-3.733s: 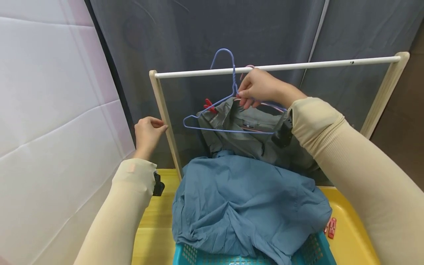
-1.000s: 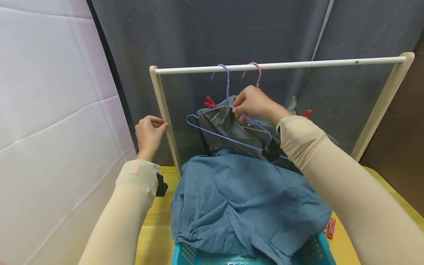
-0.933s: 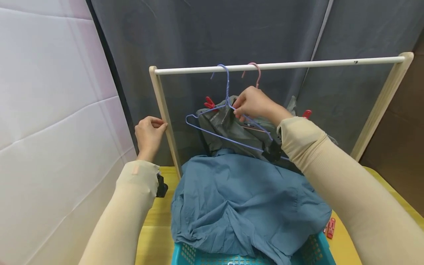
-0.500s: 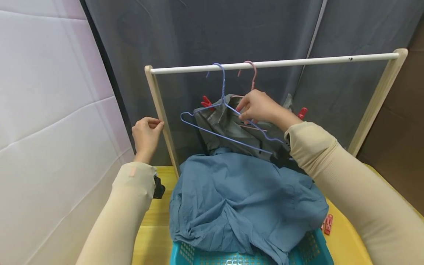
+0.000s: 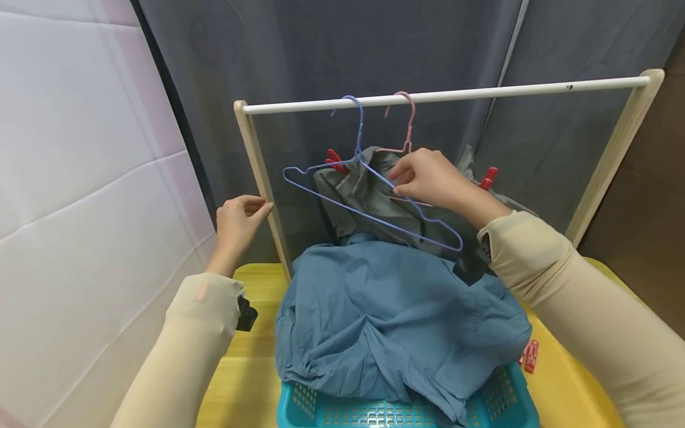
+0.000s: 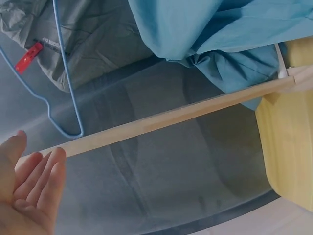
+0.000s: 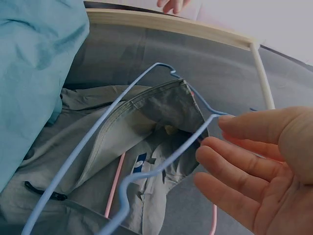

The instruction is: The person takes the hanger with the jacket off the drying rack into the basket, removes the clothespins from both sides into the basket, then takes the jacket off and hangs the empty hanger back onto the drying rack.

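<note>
In the head view, a blue hanger (image 5: 360, 128) hangs by its hook from the white rail (image 5: 508, 92) of a rack, bare of any garment. My right hand (image 5: 430, 178) is at the hanger's right shoulder, its fingers loosely extended; in the right wrist view the thumb tip lies by the hanger, and whether it touches is unclear. My left hand (image 5: 238, 223) is beside the rack's left wooden post (image 5: 254, 157), fingers relaxed and holding nothing. Behind, a grey garment (image 5: 369, 190) hangs on a pink hanger (image 5: 411, 119) with red pegs (image 5: 489, 177) clipped to it.
A blue garment (image 5: 374, 321) lies heaped in a teal basket (image 5: 497, 392) in front of the rack. Loose red clothes pegs (image 5: 531, 355) lie to the basket's right. The basket stands on a yellow surface (image 5: 241, 351); a white panel (image 5: 80, 178) rises at left.
The blue hanger, earlier held with its hook above the rail, came down onto the rail. My right hand has since slid down and right along its shoulder, fingers loosened. My left hand stays by the post.
</note>
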`<state>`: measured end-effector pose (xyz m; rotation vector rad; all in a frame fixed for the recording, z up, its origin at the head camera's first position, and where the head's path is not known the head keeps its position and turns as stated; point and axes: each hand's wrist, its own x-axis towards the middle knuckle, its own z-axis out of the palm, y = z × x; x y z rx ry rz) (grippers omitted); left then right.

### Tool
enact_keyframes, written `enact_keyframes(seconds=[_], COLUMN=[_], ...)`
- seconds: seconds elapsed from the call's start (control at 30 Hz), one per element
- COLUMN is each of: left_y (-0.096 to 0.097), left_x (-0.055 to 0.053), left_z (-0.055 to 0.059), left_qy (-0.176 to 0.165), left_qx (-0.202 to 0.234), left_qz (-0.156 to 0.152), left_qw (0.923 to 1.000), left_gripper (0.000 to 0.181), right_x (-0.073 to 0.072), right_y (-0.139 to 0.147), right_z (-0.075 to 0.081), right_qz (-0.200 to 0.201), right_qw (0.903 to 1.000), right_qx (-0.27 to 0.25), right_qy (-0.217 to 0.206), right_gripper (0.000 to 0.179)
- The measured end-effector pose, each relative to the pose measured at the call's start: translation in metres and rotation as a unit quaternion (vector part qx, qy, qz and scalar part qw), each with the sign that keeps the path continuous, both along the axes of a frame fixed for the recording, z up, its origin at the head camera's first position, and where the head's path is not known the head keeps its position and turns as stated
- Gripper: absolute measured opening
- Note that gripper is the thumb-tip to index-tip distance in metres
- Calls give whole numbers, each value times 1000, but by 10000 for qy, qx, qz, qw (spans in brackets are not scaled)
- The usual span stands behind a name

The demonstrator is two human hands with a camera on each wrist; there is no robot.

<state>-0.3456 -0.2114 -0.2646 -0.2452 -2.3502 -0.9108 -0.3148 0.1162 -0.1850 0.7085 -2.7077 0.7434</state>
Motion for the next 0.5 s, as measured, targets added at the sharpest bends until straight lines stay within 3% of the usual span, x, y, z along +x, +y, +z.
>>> enact_keyframes(seconds=[0.3, 0.5], left_y=[9, 19], left_x=[15, 23], left_z=[-1, -7], left_qy=[-569, -677], left_qx=[-454, -802], left_qz=[-626, -993], left_qw=[9954, 9895], left_gripper=[30, 30], right_x=[16, 29], right_y=[14, 20], right_z=[-6, -13], right_qz=[417, 587], right_qw=[9989, 9976], right_qx=[195, 270], right_qy=[-33, -256], right_gripper=[23, 24])
